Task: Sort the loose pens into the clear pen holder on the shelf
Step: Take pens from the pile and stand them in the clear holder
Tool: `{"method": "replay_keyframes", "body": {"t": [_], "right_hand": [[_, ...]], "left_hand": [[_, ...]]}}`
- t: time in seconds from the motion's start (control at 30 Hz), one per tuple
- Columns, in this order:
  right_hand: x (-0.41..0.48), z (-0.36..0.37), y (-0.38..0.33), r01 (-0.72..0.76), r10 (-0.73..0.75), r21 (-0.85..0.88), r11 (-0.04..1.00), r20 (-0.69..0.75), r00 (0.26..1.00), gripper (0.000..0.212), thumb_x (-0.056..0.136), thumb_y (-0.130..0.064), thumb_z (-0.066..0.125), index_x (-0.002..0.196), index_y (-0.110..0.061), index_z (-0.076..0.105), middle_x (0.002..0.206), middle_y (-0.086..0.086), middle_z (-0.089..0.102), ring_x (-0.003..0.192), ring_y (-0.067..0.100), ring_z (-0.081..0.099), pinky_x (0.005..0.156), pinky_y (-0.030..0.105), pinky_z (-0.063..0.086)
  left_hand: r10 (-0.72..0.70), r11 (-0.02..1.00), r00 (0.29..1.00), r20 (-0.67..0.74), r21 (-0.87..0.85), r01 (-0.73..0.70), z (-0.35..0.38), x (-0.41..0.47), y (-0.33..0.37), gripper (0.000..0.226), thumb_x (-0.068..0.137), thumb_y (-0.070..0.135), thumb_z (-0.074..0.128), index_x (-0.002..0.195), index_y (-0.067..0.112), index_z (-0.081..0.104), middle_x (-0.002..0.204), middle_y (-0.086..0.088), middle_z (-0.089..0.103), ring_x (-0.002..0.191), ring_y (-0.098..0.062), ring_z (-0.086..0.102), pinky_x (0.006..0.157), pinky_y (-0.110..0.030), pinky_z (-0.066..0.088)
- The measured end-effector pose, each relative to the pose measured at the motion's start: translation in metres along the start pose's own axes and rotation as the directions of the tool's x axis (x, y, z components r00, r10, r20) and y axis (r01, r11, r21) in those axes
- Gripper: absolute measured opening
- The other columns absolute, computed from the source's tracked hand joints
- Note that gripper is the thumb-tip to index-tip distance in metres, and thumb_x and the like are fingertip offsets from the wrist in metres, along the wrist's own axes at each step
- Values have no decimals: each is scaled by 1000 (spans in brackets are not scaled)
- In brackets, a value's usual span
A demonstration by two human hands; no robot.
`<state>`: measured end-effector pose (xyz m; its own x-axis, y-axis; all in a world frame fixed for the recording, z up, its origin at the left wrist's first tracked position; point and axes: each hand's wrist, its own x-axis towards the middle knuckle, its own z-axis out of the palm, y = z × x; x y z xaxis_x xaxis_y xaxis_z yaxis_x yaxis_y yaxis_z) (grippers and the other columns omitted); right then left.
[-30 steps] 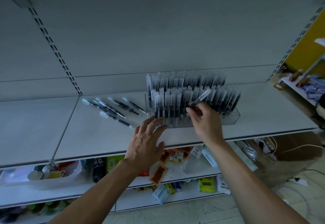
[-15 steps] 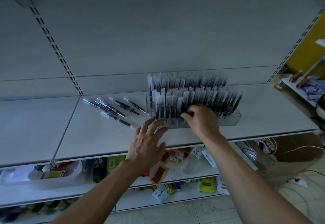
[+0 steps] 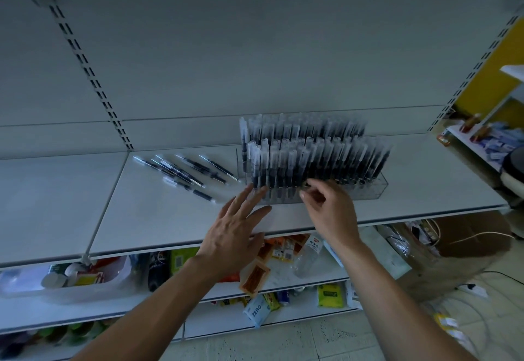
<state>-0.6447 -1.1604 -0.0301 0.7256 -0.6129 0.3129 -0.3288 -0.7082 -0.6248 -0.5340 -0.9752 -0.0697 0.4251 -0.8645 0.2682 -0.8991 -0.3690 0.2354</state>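
— White shelf (image 3: 170, 219): where are loose pens (image 3: 181, 172)?
— Lying left of pen holder (image 3: 377, 187). Now left hand (image 3: 235, 236) spread wide, right hand (image 3: 330, 210) loosely curled, empty. Better pinch one pen mid-barrel, insert upright, I think.

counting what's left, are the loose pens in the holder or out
Out: loose pens lie flat on the shelf, left of the holder.

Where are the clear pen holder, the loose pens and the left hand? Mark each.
clear pen holder (image 3: 375, 189), head view, bare front wall at its right end.
loose pens (image 3: 181, 172), head view, middle of the bunch.
left hand (image 3: 235, 236), head view, back of the hand.
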Motion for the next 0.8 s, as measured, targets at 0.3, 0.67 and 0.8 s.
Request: {"method": "replay_keyframes", "body": {"t": [0.3, 0.67, 0.8], "right_hand": [[-34, 60, -78, 304, -316, 89, 948, 211, 925, 36, 97, -30, 43, 124, -14, 62, 115, 0, 64, 102, 11, 60, 87, 22, 48], [40, 153, -149, 283, -102, -310, 908, 491, 865, 35, 97, -19, 47, 132, -10, 50, 133, 8, 47, 121, 28, 44, 94, 36, 42], [34, 153, -142, 271, -87, -334, 903, 475, 876, 34, 96, -18, 51, 129, -13, 51, 131, 8, 50, 119, 26, 48, 88, 34, 45]], "left_hand": [[-241, 970, 965, -107, -62, 235, -30, -44, -82, 47, 89, 27, 49, 135, 20, 51, 146, -6, 45, 138, -25, 35, 109, -49, 35], [-198, 975, 978, -71, 83, 204, -61, -13, -173, 55, 87, 0, 58, 138, 19, 50, 146, -1, 46, 136, -20, 41, 110, -37, 34], [7, 990, 998, -56, 138, 1, -66, 4, -188, 50, 73, -13, 63, 114, 14, 70, 115, -6, 70, 105, -25, 66, 88, -41, 55]]}}
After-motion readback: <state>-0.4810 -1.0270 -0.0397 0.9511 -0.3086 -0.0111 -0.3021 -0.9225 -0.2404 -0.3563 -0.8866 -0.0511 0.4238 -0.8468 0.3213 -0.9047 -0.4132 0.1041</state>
